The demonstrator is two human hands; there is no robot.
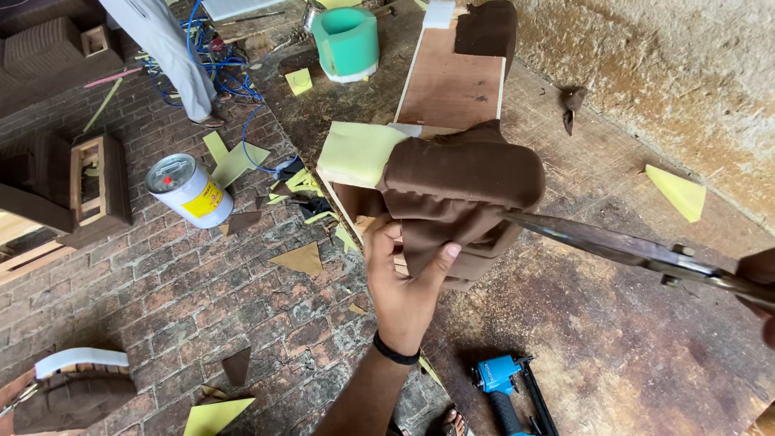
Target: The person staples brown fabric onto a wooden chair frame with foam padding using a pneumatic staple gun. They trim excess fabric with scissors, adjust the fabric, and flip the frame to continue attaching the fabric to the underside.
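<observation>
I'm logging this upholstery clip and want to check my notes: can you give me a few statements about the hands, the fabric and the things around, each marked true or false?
1. The left hand grips the brown fabric wrapped over the pale yellow foam block. True.
2. The right hand holds a hammer. False: it holds long metal scissors, their tips at the fabric.
3. A blue staple gun lies on the work surface near the person. True.
4. The white-and-yellow metal can stands upright. False: it lies tilted on the brick floor.
5. The teal foam cylinder sits beyond the plywood panel's left edge. True.
</observation>
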